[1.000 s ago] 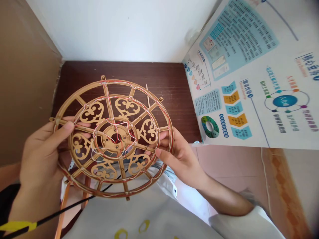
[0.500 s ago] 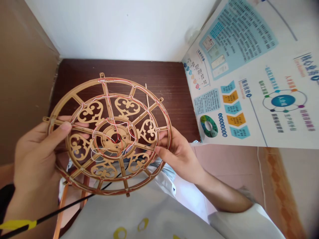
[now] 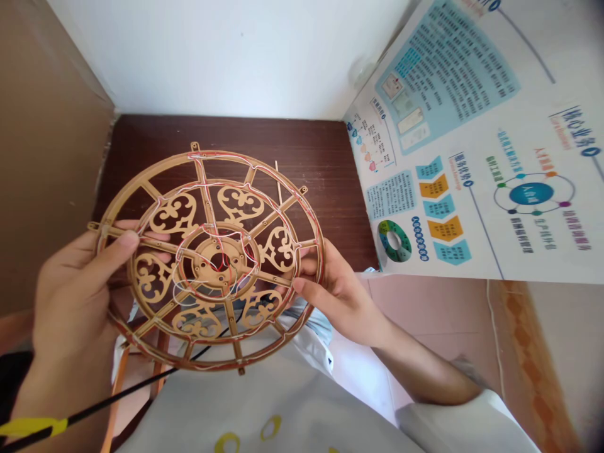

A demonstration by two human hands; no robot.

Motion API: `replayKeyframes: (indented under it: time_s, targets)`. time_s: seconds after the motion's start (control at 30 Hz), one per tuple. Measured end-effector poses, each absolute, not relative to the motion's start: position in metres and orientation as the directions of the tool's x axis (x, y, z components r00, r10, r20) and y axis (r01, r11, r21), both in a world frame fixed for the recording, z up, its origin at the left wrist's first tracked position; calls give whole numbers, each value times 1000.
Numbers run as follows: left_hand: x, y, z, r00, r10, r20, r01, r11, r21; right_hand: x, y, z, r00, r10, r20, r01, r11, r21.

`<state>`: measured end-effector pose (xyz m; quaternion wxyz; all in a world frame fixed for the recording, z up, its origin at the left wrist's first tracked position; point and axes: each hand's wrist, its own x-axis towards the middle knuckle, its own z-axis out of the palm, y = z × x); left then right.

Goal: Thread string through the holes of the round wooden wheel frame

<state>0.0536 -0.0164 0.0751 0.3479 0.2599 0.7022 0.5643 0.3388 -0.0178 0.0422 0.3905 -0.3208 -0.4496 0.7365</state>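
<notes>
Between left hand (image 3: 70,283) and right hand (image 3: 346,296), a gold-coloured spoked frame (image 3: 206,258)

Held up above the person's lap, the frame overlaps the dark wood tabletop (image 3: 325,157) in view. Six scrollwork panels (image 3: 240,200) surround its hub, and red and white wires (image 3: 211,207) follow the rings and spokes (some loop loosely at the middle). The left hand is closed on the rim: its thumb (image 3: 125,243) lies along a spoke, its fingers behind, two tips (image 3: 163,257) showing through the openings. The right hand pinches the opposite side, thumb (image 3: 304,289) on the inner ring by a spoke, fingers curled behind; how far they reach cannot be told. Beyond lie a thin pale stick (image 3: 278,182) on the tabletop and a white wall (image 3: 236,56); rightward stands a printed board (image 3: 453,151). Below, a black cord (image 3: 123,394) crosses a grey garment (image 3: 255,402).
</notes>
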Motion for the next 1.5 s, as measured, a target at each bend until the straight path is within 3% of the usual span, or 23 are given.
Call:
replayKeyframes:
  time_s: [0.5,0.77,0.93,1.17,1.5]
  targets:
    - [51,-6,63,-476,803,-358,-239,274,932,341,-8,31,-476,861,-177,-224,-314,-923]
    - [44,-2,42,-108,923,-369,-509,268,818,337,5,10,-258,938,-233,-326,-312,-892]
    - [89,-18,29,-88,937,-339,-638,208,741,321,10,8,-48,984,-173,-377,-179,-909]
    - [127,-25,35,-171,936,-309,-638,133,758,301,-1,10,144,986,-88,-311,-39,-949]
    - [138,-25,33,-297,874,-384,-596,145,790,294,-20,10,184,983,-26,-247,20,-969]
